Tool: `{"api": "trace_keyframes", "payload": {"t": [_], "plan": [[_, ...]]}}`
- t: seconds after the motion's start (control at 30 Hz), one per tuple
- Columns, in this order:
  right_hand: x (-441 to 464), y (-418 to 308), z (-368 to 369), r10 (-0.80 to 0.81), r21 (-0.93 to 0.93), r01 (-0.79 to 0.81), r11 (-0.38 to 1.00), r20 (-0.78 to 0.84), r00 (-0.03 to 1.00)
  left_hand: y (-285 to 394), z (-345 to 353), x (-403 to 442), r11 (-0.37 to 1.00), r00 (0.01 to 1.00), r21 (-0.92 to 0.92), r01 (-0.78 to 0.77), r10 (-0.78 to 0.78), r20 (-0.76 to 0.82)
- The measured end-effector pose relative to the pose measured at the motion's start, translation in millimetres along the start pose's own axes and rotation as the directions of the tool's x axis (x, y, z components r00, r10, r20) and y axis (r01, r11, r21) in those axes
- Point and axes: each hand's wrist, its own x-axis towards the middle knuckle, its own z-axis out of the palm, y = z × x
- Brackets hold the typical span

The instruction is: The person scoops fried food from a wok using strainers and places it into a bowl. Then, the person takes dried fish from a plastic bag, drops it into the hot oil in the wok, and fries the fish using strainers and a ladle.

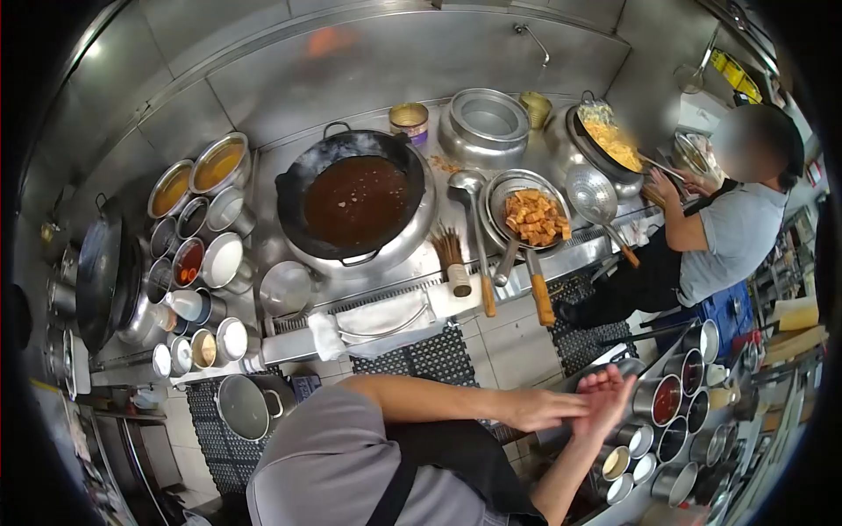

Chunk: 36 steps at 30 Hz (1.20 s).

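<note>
I get a bright, fairly even feed, with a glint at upper left and an orange reflection on the stainless-steel wall (395,66). Fisheye distortion bows that wall and blackens my corners. Vapour (323,164) hazes the wok (295,210); the co-worker's head (752,145) is blurred, but I see the left hand (545,409) and right hand (603,403) clearly

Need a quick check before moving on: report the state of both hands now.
Left hand: open, nothing visible in it, up against the other hand.
Right hand: open, palm showing, nothing visible in it.
</note>
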Motion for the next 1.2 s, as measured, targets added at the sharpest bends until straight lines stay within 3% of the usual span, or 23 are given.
{"api": "trace_keyframes", "payload": {"t": [0.03, 0.07, 0.1, 0.17, 0.23, 0.33, 0.4, 0.53, 0.6, 0.8, 0.9, 1.0, 1.1, 1.13, 1.2], "plan": [[4, 5, -4, 0.028, 0.015, -0.028, 0.999, 0.008, 1.000, -10, -8, -5, 0.989, 0.994, -0.100, 0.106, -0.105, 0.008], [5, 8, -6, 0.018, 0.036, -0.020, 0.999, 0.043, 0.999, -17, -19, -7, 0.999, 0.997, 0.017, 0.047, -0.046, -0.058], [9, 10, -15, 0.002, 0.027, -0.004, 1.000, 0.082, 0.997, -12, -28, -15, 0.883, 0.908, -0.233, 0.408, -0.420, 0.000], [18, 8, -31, -0.041, -0.052, 0.051, 0.997, 0.169, 0.985, -31, -33, -37, 0.879, 0.861, -0.153, 0.452, -0.474, -0.184], [25, 5, -42, -0.031, -0.120, 0.046, 0.992, 0.129, 0.991, -49, -38, -63, 0.887, 0.841, 0.044, 0.459, -0.419, -0.342], [46, 11, -73, -0.008, -0.121, 0.024, 0.992, 0.130, 0.992, -47, -54, -84, 0.744, 0.691, 0.029, 0.667, -0.604, -0.396], [56, 14, -82, 0.005, -0.102, 0.003, 0.995, 0.083, 0.997, -54, -57, -88, 0.725, 0.645, 0.046, 0.687, -0.579, -0.499], [86, 16, -101, -0.004, -0.319, 0.038, 0.947, 0.108, 0.994, -54, -56, -66, 0.725, 0.503, -0.123, 0.677, -0.579, -0.642], [99, 10, -100, -0.048, -0.300, 0.117, 0.947, 0.226, 0.973, -62, -48, -51, 0.739, 0.517, -0.093, 0.668, -0.550, -0.656], [110, -3, -96, -0.041, -0.406, 0.154, 0.901, 0.274, 0.961, -44, -27, -1, 0.725, 0.631, 0.074, 0.685, -0.538, -0.559], [113, -2, -109, -0.038, -0.418, 0.166, 0.893, 0.298, 0.954, -51, -19, -8, 0.711, 0.610, 0.088, 0.697, -0.524, -0.595], [108, 0, -126, 0.047, -0.402, 0.074, 0.913, 0.285, 0.957, -41, -16, -24, 0.609, 0.524, 0.096, 0.787, -0.578, -0.625], [103, 3, -139, 0.159, -0.489, -0.046, 0.871, 0.193, 0.968, -19, -13, -46, 0.485, 0.427, 0.096, 0.869, -0.637, -0.643], [99, -7, -140, 0.202, -0.565, -0.024, 0.825, 0.255, 0.946, -11, -13, -53, 0.430, 0.393, 0.111, 0.896, -0.651, -0.649], [98, -10, -153, 0.401, -0.586, -0.220, 0.780, 0.197, 0.895, 5, -13, -66, 0.361, 0.340, 0.109, 0.926, -0.675, -0.655]]}}
